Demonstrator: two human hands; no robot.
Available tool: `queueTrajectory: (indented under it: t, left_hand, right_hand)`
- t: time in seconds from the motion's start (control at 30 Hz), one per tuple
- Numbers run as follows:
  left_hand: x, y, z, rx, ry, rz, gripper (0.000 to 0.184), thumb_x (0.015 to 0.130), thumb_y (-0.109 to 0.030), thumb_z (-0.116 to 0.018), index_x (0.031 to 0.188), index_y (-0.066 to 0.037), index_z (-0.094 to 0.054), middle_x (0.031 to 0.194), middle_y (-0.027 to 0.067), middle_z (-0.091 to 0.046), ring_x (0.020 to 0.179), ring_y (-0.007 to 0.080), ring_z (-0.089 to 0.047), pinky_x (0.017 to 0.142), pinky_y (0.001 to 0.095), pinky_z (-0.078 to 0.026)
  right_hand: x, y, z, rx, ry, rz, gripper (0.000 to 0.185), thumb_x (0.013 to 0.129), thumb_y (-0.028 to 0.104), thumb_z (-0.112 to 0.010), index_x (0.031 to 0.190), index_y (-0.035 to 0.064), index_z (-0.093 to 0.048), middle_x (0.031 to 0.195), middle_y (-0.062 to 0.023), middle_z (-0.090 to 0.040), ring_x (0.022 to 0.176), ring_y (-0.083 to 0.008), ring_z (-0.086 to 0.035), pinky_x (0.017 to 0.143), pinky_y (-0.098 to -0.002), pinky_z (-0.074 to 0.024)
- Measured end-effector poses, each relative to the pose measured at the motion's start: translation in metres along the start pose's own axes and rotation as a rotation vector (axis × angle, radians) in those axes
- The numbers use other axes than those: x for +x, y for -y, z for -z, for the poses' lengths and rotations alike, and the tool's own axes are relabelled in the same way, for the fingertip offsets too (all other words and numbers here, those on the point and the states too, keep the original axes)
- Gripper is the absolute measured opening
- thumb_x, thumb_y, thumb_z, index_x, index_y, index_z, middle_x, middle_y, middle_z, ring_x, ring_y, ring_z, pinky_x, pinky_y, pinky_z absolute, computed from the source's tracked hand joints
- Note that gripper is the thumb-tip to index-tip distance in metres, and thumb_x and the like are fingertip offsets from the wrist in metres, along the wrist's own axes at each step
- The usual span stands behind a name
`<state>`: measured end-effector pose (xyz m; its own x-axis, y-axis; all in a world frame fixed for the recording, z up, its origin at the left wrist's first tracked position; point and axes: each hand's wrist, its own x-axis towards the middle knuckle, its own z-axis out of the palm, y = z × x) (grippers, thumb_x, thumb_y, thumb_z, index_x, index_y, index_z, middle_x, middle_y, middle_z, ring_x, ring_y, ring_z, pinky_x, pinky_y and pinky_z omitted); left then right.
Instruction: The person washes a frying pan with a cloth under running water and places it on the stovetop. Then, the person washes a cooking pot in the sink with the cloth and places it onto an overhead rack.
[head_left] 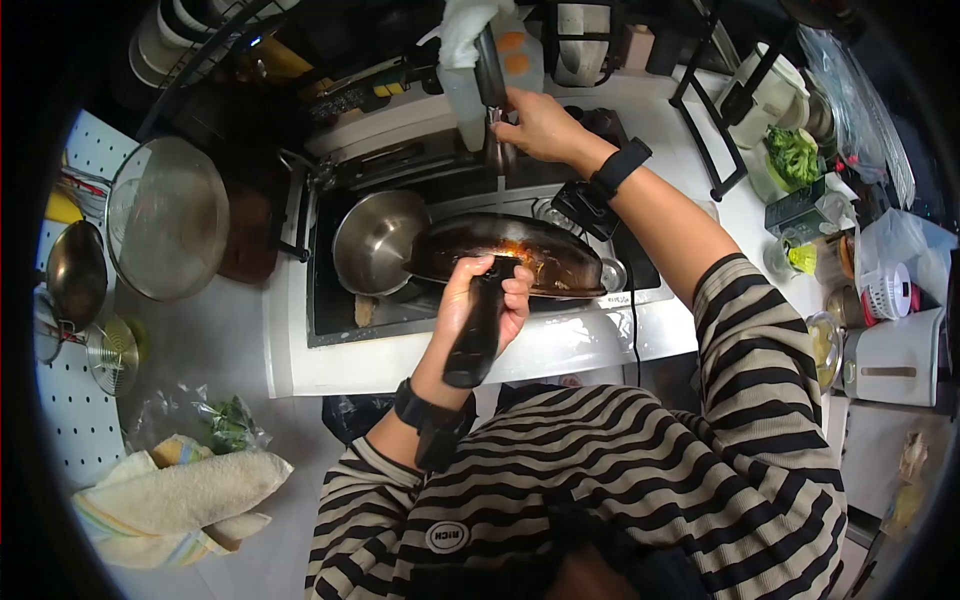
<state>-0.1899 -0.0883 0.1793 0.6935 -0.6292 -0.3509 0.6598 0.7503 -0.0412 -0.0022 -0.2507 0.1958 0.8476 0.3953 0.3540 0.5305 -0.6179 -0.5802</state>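
My left hand (488, 300) is wrapped round the black handle of a dark frying pan (460, 242), which is tilted over the stove and shows brown and orange marks near the handle. My right hand (545, 125) is closed on a long utensil (490, 70) beyond the pan. Its dark handle points up and away, and its metal lower end is blurred, so its exact kind is unclear. Close behind the utensil stands a translucent container (460, 95) with white, crumpled material on top. Left of the frying pan, a steel pot (375, 240) sits on the stove.
A mesh strainer (168, 218) hangs at the left, near a pegboard (80, 420). A towel (190, 500) lies at lower left. On the right are a black rack (715, 120), leafy greens (793, 158) and a white appliance (893, 358). A black cable (633, 320) hangs over the counter's front edge.
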Motion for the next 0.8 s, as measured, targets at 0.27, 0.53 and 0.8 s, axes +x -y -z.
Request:
queueTrajectory:
  t: [0.27, 0.53, 0.8]
  left_hand:
    - [-0.057, 0.04, -0.034, -0.164, -0.005, -0.07, 0.036, 0.077, -0.013, -0.058, 0.1, 0.005, -0.038, 0.086, 0.0087, -0.043, 0.065, 0.0112, -0.05, 0.057, 0.0225, -0.048]
    - [-0.071, 0.083, -0.05, -0.314, 0.098, -0.065, 0.036, 0.077, -0.016, -0.058, 0.098, 0.005, -0.037, 0.086, 0.0097, -0.043, 0.066, 0.013, -0.05, 0.057, 0.0246, -0.048]
    - [-0.074, 0.12, -0.048, -0.263, 0.122, -0.07, 0.031, 0.078, -0.014, -0.056, 0.095, 0.004, -0.038, 0.084, 0.0084, -0.042, 0.064, 0.0126, -0.049, 0.054, 0.0241, -0.047]
  right_hand:
    - [-0.128, -0.054, 0.026, 0.096, -0.226, -0.414, 0.053, 0.078, 0.041, -0.06, 0.104, -0.0047, -0.053, 0.09, -0.017, -0.062, 0.083, -0.0282, -0.06, 0.072, -0.0344, -0.0468]
    - [-0.264, -0.05, -0.004, 1.165, 0.214, -1.228, 0.046, 0.088, 0.044, -0.044, 0.094, -0.0008, -0.055, 0.077, -0.0102, -0.062, 0.065, -0.0149, -0.061, 0.052, -0.0256, -0.051]
    - [-0.268, -0.08, -0.019, 2.052, -0.23, -1.115, 0.025, 0.092, 0.014, -0.034, 0.098, -0.0058, -0.048, 0.102, -0.0162, -0.055, 0.087, -0.0256, -0.058, 0.081, -0.035, -0.0496]
